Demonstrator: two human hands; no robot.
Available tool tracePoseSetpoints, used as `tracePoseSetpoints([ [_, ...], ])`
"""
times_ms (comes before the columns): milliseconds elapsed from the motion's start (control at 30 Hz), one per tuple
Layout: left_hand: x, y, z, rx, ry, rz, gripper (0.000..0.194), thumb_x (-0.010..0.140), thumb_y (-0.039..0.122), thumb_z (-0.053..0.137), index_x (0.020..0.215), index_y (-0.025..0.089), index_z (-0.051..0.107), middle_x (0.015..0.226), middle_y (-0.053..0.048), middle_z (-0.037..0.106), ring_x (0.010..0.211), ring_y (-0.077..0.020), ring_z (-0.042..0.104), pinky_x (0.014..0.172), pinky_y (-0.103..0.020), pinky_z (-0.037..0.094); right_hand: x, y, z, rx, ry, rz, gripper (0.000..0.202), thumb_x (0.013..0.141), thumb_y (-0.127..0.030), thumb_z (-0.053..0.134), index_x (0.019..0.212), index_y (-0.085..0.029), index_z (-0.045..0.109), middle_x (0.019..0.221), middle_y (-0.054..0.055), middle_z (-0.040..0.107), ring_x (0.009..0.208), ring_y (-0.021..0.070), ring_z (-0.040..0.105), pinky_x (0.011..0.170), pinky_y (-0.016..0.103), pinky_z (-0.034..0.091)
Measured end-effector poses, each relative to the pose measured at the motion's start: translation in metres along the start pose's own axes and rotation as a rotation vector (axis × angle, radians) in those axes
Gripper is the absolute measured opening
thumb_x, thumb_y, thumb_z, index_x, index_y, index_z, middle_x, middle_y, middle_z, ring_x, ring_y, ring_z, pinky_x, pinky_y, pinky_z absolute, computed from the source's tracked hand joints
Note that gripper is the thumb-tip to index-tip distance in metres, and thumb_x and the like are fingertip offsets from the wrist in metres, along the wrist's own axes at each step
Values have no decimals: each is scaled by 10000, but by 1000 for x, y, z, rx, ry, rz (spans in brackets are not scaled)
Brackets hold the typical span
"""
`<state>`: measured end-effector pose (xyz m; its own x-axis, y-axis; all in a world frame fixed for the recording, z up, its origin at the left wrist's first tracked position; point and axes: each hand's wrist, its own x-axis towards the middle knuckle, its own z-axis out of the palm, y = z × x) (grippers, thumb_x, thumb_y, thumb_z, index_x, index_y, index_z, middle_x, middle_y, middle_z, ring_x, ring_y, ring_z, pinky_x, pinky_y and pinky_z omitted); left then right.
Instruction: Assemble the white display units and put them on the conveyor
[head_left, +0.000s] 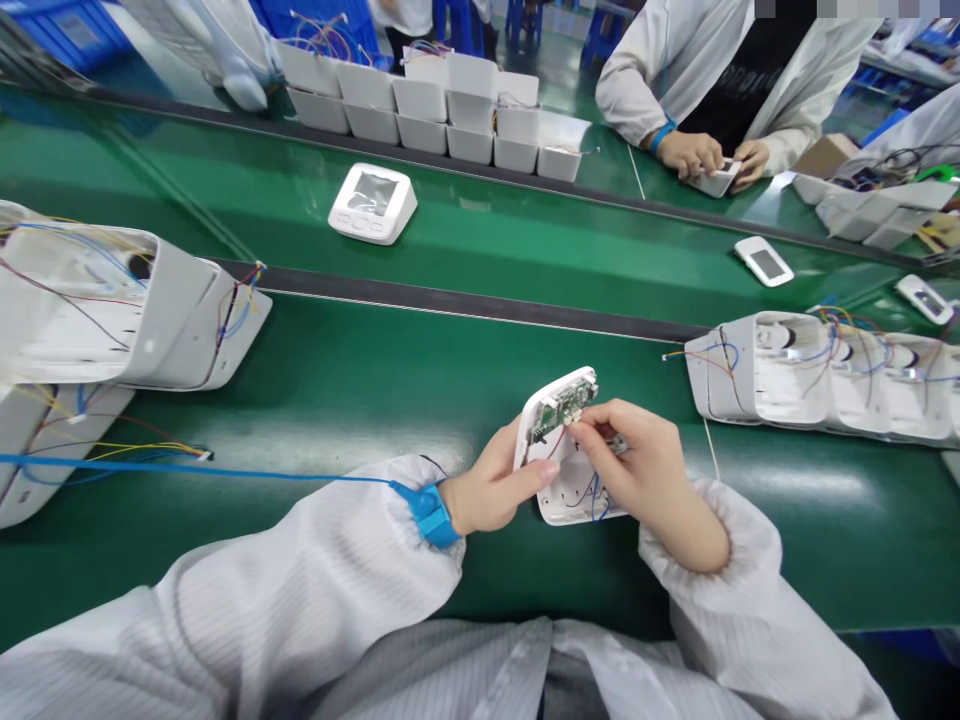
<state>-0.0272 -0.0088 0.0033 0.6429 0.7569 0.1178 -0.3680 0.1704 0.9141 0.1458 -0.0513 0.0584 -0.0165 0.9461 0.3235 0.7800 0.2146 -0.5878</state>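
Striped white coat [480,670] and sleeves [300,570] in front, two bare hands at an opened white device over a green desk [375,410]

The coat fills the bottom edge, its sleeves reaching inward from both sides. Right of centre, above the desk, the left hand [499,485] grips a white cover [529,425], tilted up, with its thumb on the near side. A green circuit board [559,408] lies along the inner face of the cover. The right hand [641,465] has its thumb and index fingertips close together at the lower edge of the board; whether they pinch a part there, I cannot tell. Just below the hands is a white shell [562,507], open, with red and blue wires inside it.

A blue wrist strap [433,515] circles the left wrist, and its blue cord [300,472] runs off to the left. At the far left, open white housings [172,320] are stacked with loose coloured wires; at the right, more form a row [791,395].

Beyond a dark rail [450,305], a green strip [480,235] carries a white device with a grey screen [373,205], left of centre, and two smaller white panels [763,262] at the right. Farther back stand white bins [424,118] with wires, and a person in a white coat [645,85] holds a small white piece [718,180] in both hands.
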Motion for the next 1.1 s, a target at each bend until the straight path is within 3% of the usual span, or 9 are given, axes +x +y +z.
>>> tracePoseSetpoints([
  [267, 1, 3, -1, 51, 6, -7, 447, 851, 498, 637, 1189, 205, 648, 1097, -70, 688, 1011, -276, 597, 939, -407, 468, -3, -1, 4, -2, 43, -5, 158, 946, -289, 568, 804, -232, 609, 710, -10, 660, 634, 135, 602, 616, 269, 471],
  [533, 1, 3, -2, 113, -20, -24, 418, 873, 499, 601, 1134, 177, 645, 946, -63, 670, 895, -246, 590, 871, -392, 476, -1, 1, 0, 12, 6, 36, 151, 938, -297, 585, 803, -234, 609, 724, -13, 666, 632, 134, 605, 590, 262, 459],
  [700, 1, 5, -1, 48, -31, -76, 436, 839, 551, 618, 1041, 170, 680, 911, -66, 667, 878, -250, 593, 875, -406, 479, -1, 4, 2, -146, 158, -82, 137, 921, -303, 632, 809, -234, 592, 712, -8, 648, 636, 136, 596, 610, 278, 467],
  [767, 1, 5, -1, 10, -49, -84, 450, 829, 567, 623, 1012, 161, 687, 894, -67, 663, 857, -244, 594, 843, -391, 485, 1, 9, 1, -164, 252, -114, 150, 879, -343, 696, 902, -238, 591, 773, 12, 647, 692, 164, 610, 624, 299, 496],
  [833, 0, 5, -1, -8, -78, -83, 448, 832, 563, 623, 1002, 152, 682, 874, -66, 658, 824, -226, 589, 802, -366, 487, 4, 16, -1, -124, 275, -181, 335, 849, -376, 729, 1117, -243, 576, 981, 70, 669, 874, 219, 645, 673, 335, 543],
  [933, 0, 3, -2, -13, -105, -64, 448, 832, 539, 638, 1041, 143, 667, 882, -65, 660, 805, -205, 582, 772, -339, 484, 8, 23, -5, -69, 143, -317, 545, 883, -362, 690, 1373, -269, 469, 1259, 104, 630, 1124, 261, 619, 809, 377, 578],
  [1000, 0, 2, -1, -19, -107, -50, 456, 834, 525, 644, 1086, 145, 657, 926, -69, 671, 828, -206, 587, 784, -339, 486, 8, 25, -7, -84, 77, -340, 546, 915, -343, 653, 1416, -278, 446, 1245, 80, 662, 1075, 237, 657, 837, 358, 580],
  [1100, -1, 3, -1, -32, -115, -54, 456, 847, 523, 628, 1110, 151, 656, 966, -77, 684, 859, -215, 601, 803, -348, 494, 7, 22, -7, -142, 101, -327, 525, 928, -352, 636, 1417, -276, 460, 1162, 60, 713, 891, 199, 713, 766, 314, 590],
])
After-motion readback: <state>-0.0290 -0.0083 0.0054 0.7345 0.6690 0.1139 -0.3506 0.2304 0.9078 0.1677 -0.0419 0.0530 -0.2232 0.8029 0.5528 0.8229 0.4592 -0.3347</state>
